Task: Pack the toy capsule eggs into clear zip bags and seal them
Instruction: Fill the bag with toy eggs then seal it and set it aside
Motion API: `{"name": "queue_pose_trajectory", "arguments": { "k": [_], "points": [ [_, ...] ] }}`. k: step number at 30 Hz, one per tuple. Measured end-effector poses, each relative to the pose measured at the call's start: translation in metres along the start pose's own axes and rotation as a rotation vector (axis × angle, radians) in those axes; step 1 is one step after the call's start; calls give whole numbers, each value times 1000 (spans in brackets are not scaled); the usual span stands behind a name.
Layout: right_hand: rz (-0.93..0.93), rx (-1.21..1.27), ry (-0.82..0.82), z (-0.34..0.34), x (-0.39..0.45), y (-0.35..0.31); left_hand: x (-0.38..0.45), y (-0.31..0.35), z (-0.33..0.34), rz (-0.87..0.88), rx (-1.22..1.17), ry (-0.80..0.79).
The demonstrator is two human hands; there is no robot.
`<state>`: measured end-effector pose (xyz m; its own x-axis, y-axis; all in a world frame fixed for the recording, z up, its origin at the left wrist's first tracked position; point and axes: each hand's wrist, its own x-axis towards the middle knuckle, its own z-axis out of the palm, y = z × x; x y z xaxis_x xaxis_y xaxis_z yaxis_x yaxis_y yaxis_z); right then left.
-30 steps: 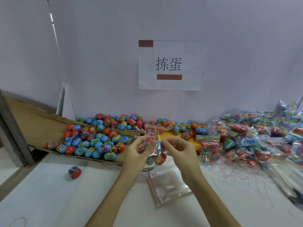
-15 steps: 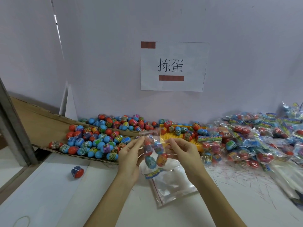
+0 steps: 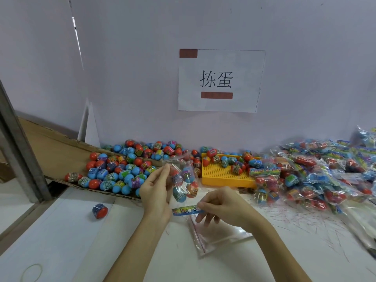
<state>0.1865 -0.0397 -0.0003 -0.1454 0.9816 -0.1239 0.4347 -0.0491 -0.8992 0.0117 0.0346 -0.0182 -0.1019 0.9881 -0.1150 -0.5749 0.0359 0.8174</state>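
Nearest us, a stack of empty zip bags (image 3: 213, 237) lies flat on the white table (image 3: 126, 241). Just above it the right hand (image 3: 223, 204) pinches a colourful header card (image 3: 186, 211) by its end, while the left hand (image 3: 155, 192) pinches the top corner of a filled zip bag (image 3: 184, 180), capsule eggs inside (it hangs upright off the table). Beyond: loose capsule eggs (image 3: 122, 169) on cardboard (image 3: 50, 147), a yellow tray (image 3: 221, 176), packed bags (image 3: 317, 176) heaped right
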Motion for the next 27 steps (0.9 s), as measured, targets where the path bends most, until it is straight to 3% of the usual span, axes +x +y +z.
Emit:
{"name": "queue_pose_trajectory", "arguments": {
  "k": [5,11,14,17,25,27],
  "points": [
    [-50,-203,-8,-11,-4,2,-3,2,2,-5,27,-84],
    [-175,-123,295,-14,-3,-1,-10,-5,8,150,231,-113],
    [-200,-57,358,-6,0,-3,-12,-8,10,195,267,-135],
    [-211,-13,531,3,6,-2,-13,-7,10,205,266,-162],
    [-240,-213,711,12,11,4,-17,-7,11,174,259,-174],
    [-320,-289,858,16,9,1,-18,-8,10,206,294,-181]
  ]
}}
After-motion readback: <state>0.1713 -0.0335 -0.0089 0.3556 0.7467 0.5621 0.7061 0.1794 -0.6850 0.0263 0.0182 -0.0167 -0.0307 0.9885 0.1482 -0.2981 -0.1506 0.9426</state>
